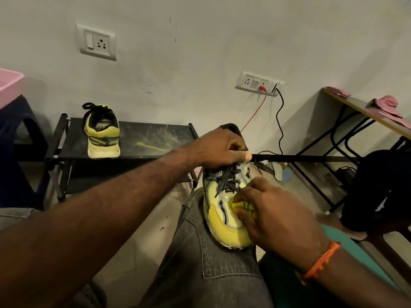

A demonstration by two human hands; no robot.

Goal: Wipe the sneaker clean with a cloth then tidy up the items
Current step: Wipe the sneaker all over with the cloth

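A yellow sneaker (219, 221) with dark laces rests on my right thigh, toe pointing toward me. My left hand (219, 148) grips its collar at the far end and steadies it. My right hand (273, 215) presses a small yellow cloth (243, 207) with dark marks against the sneaker's right side near the laces. Most of the cloth is hidden under my fingers. The matching second sneaker (102, 131) stands on a black shoe rack (151, 141), heel toward me.
The rack's top shelf carries yellowish streaks. Red and black cables (279, 121) hang from a wall socket behind the shoe. A desk (360, 108) with pink cloths stands at right, a dark bag (378, 190) below it. A pink basket (9, 85) sits at far left.
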